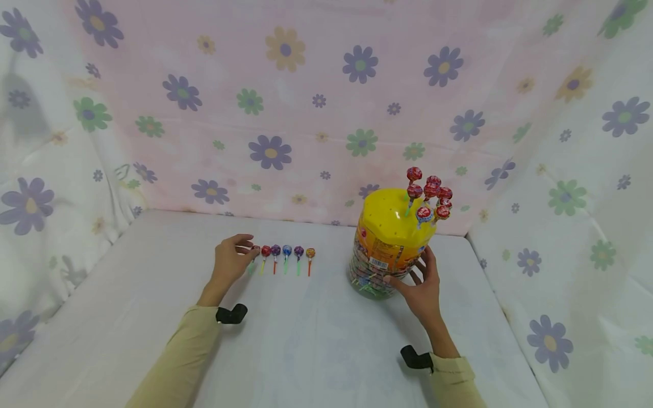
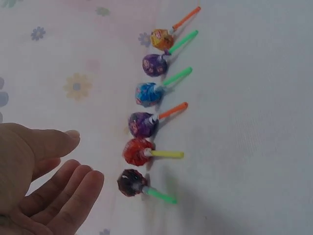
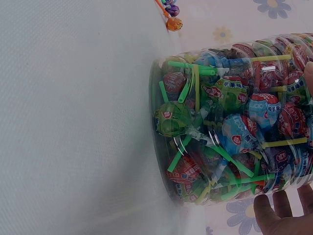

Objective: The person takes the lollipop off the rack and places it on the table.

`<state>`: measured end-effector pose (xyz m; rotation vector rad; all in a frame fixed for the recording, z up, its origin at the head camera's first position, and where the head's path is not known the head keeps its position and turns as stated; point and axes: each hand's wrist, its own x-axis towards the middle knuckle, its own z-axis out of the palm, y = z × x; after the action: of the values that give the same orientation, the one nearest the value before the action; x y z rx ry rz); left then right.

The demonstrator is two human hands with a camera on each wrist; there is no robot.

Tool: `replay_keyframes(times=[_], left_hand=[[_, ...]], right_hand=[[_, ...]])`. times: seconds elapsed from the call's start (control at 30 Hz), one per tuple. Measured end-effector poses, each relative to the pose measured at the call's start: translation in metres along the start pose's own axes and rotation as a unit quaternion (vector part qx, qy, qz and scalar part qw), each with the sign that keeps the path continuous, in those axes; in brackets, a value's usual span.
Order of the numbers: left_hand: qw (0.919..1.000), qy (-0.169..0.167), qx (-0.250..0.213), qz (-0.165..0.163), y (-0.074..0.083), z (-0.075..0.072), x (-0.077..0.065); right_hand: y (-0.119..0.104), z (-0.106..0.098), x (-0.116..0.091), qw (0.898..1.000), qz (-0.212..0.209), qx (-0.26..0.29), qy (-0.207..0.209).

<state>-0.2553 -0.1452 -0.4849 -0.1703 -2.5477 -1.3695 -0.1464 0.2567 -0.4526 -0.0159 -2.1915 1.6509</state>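
Note:
A row of several wrapped lollipops lies on the white table. My left hand (image 1: 230,262) is beside the row's left end, fingers loosely bent and holding nothing. In the left wrist view its fingertips are just short of a dark-wrapped lollipop (image 2: 132,183) with a green stick. Next to that lie a red lollipop (image 2: 139,152), a purple one (image 2: 143,125) and a blue one (image 2: 148,94). My right hand (image 1: 424,289) grips the clear jar (image 3: 230,127) by its right side, thumb in front, fingers round the back. Candies and sticks fill the jar, which stands slightly tilted.
Several red-wrapped lollipops (image 1: 431,190) stand stuck in the jar's yellow lid (image 1: 390,212). Behind the table (image 1: 316,340) hangs a pink flowered cloth (image 1: 316,119), with white flowered cloth (image 1: 586,238) at the sides. A black wrist mount (image 1: 232,314) sticks out from the left sleeve.

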Motion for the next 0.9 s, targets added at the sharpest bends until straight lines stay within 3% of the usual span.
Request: replay_keyframes(times=[0.17, 0.33, 0.5, 0.6, 0.77, 0.9], left_hand=[[0.9981, 0.001, -0.042, 0.044, 0.025, 0.01, 0.001], [0.9901, -0.023, -0.111, 0.083, 0.059, 0.021, 0.003], [0.9649, -0.084, -0.225, 0.108, 0.105, 0.033, 0.009], [0.949, -0.111, -0.264, 0.133, 0.138, 0.041, 0.013], [0.9327, -0.131, -0.282, 0.182, 0.187, 0.059, 0.017], [0.9292, -0.145, -0.269, 0.209, 0.218, 0.073, 0.024]], right_hand=[[0.0, 0.0, 0.0, 1.0, -0.003, 0.0, 0.002], [-0.001, 0.0, 0.001, 1.0, 0.001, -0.003, 0.0], [0.0, -0.001, 0.001, 1.0, 0.005, -0.001, -0.001], [-0.001, -0.001, 0.001, 1.0, 0.005, 0.003, 0.0], [-0.002, -0.001, 0.0, 1.0, 0.004, 0.005, -0.003], [-0.003, -0.001, 0.001, 1.0, 0.008, 0.001, -0.002]])
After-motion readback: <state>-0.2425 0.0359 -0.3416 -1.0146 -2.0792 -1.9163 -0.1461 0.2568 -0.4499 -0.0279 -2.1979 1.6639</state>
